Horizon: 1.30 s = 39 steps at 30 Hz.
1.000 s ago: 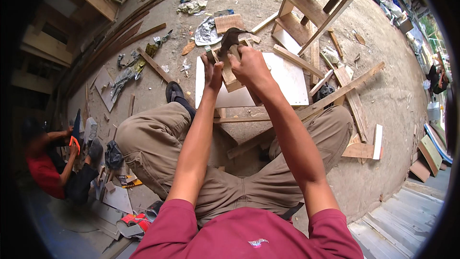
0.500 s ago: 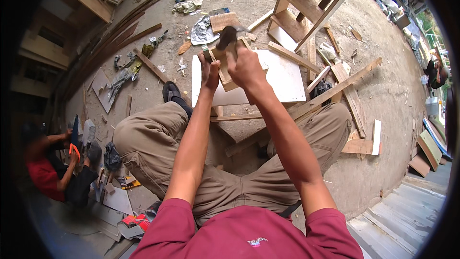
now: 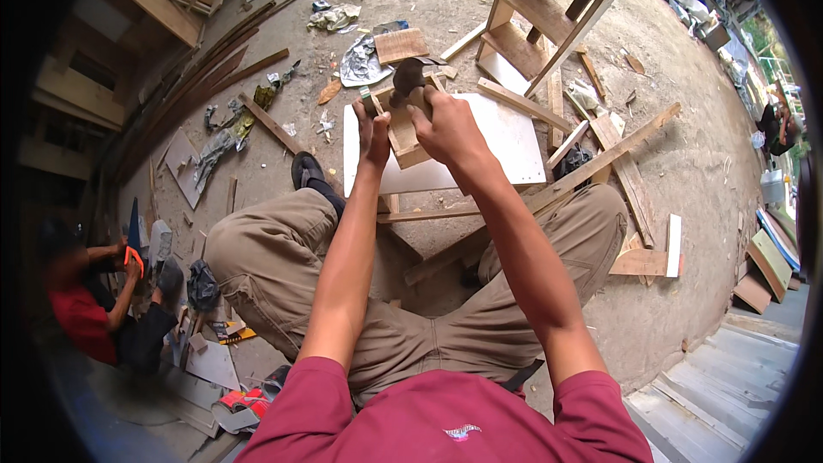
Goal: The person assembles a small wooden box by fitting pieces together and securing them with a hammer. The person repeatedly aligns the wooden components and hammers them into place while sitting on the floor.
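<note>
My right hand (image 3: 450,130) is closed round the handle of a hammer (image 3: 408,79), whose dark head hangs over a small wooden box frame (image 3: 408,153). Most of the handle is hidden by my fingers. My left hand (image 3: 373,135) grips the left side of this box frame, near its upper left corner. Under the box frame lies a white board (image 3: 506,141), raised on pieces of wood between my knees. I cannot make out whether the hammer head touches the wood.
A wooden shelf unit (image 3: 533,13) stands ahead to the right. Long planks (image 3: 613,154) lie beside my right knee. A short wooden block (image 3: 400,45) and crumpled plastic (image 3: 363,60) lie beyond the board. At the left, another person (image 3: 90,309) holds an orange-handled saw (image 3: 134,259).
The hammer head has shifted slightly down and is less blurred. My right hand has moved a little with it. My left hand keeps its grip on the box frame.
</note>
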Motion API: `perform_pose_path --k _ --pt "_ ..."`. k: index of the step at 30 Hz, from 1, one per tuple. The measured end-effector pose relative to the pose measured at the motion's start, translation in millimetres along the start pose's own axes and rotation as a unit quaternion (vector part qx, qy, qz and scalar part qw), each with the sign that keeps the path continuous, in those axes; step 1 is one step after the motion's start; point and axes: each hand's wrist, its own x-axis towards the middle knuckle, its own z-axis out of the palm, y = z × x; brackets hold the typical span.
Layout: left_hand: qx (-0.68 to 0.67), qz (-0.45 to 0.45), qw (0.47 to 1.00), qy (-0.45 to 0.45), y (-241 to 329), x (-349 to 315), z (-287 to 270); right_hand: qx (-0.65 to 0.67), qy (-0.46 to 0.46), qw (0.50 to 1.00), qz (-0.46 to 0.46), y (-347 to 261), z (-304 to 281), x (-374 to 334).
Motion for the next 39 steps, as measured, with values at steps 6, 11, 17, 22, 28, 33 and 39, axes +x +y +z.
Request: perform_pose_path --k 6,11,17,22,28,33,39 --pt "-0.012 -0.011 1.000 -0.016 -46 1 -39 0.032 0.154 0.987 0.024 26 -57 -16" --pt "0.010 0.049 0.995 -0.085 -34 -5 -45 -0.091 0.135 0.984 0.067 112 -69 -42" --pt "0.125 0.052 0.989 -0.061 -40 2 -57 -0.196 0.085 0.968 0.132 157 -13 -68" --pt "0.206 0.090 0.974 -0.036 -20 -6 -45 -0.211 0.055 0.968 0.126 152 -5 -79" --pt "0.224 0.105 0.969 -0.019 -17 -16 -44 -0.270 0.070 0.953 0.117 143 8 -80" --pt "0.214 0.116 0.970 0.001 -12 -22 -41 -0.030 0.201 0.976 -0.079 100 6 -53" --pt "0.207 0.128 0.969 0.040 -5 -30 -36 0.098 0.139 0.985 0.028 74 30 -53"
